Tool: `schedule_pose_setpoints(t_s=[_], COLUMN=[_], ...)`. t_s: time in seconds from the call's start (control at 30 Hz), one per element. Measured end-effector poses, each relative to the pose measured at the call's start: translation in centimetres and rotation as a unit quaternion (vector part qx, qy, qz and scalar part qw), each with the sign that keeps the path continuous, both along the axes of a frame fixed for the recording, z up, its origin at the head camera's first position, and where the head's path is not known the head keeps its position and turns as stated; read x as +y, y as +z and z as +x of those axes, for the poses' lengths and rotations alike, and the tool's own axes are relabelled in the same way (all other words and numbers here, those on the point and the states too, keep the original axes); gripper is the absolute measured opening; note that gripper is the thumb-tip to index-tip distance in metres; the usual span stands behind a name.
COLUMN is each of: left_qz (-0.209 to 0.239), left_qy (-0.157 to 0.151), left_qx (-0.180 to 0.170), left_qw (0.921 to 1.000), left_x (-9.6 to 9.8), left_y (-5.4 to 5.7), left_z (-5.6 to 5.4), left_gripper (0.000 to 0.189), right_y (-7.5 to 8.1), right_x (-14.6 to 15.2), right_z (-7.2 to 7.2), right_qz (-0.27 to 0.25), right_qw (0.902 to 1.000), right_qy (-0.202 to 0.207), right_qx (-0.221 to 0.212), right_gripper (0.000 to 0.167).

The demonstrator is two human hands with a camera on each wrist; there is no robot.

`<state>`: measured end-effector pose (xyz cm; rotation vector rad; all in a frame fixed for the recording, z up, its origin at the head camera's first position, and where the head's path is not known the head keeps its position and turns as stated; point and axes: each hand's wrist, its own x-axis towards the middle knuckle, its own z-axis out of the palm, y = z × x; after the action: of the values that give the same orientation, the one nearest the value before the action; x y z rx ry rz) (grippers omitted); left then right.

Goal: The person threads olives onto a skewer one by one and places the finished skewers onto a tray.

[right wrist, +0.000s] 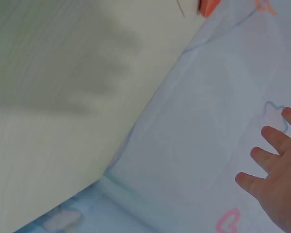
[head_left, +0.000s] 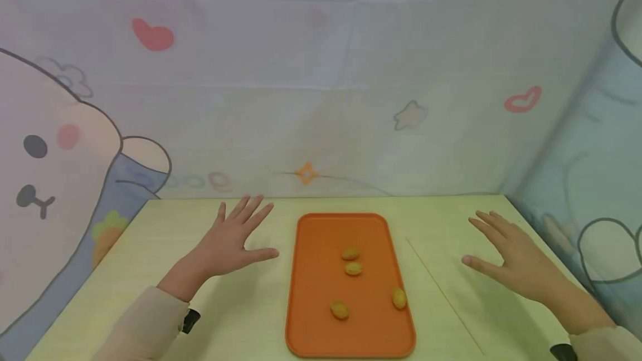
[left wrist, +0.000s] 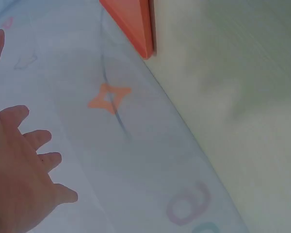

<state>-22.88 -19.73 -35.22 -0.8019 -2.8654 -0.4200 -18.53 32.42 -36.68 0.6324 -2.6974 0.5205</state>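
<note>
An orange tray (head_left: 361,327) lies lengthwise on the table, its corner (left wrist: 140,39) also showing in the left wrist view. Small yellow oval pieces, fruit-like in look, lie apart on it: two near the middle, one (head_left: 339,310) toward the front left and one (head_left: 399,298) by the right rim. To the tray's left, my left hand (head_left: 228,247) hovers over the table with fingers spread, holding nothing. My right hand (head_left: 526,263) is raised at the far right, fingers extended and thumb apart, also holding nothing. Between it and the tray is a thin, straight, stick-like line (head_left: 443,292).
The pale yellow-green table (head_left: 200,216) ends at the back against a hanging cloth (head_left: 301,60) printed with hearts, stars and a bear. More printed cloth (head_left: 597,144) hangs along the right side. Both hands cast soft shadows on the tabletop.
</note>
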Motion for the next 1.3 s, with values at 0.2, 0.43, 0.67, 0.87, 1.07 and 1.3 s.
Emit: schedule_pose_setpoints(t_s=[0.2,0.43,0.67,0.87,1.07,1.3], left_qz=[0.024,0.058,0.082,0.083,0.074,0.038], left_qy=[-0.036,-0.076,-0.126,-0.145,-0.145,-0.176], left_qx=[-0.006,-0.030,-0.071,-0.116,-0.161,-0.158], left_qw=[0.9991,0.9950,0.9862,0.9791,0.9735,0.9708], left_x=[2.1,3.9,5.4,6.9,8.3,9.9], left_y=[0.0,-0.3,-0.9,-2.1,-3.2,-4.4], left_z=[0.6,1.4,1.9,2.3,2.6,2.7], left_gripper=[0.088,0.088,0.087,0.083,0.078,0.070], right_y=[-0.4,-1.0,-2.1,-3.3,-4.7,-5.8], right_x=[-0.9,-2.1,-3.2,-3.4,-3.5,-3.6], right_z=[1.3,2.5,2.8,3.1,3.1,2.9], right_qz=[-0.022,-0.040,-0.054,-0.057,-0.066,-0.068], right_qw=[0.9997,0.9989,0.9979,0.9957,0.9929,0.9898], right_qy=[-0.009,-0.009,-0.008,-0.021,-0.027,-0.026], right_qx=[-0.011,-0.022,-0.036,-0.070,-0.095,-0.123], right_gripper=[0.074,0.073,0.069,0.069,0.067,0.066])
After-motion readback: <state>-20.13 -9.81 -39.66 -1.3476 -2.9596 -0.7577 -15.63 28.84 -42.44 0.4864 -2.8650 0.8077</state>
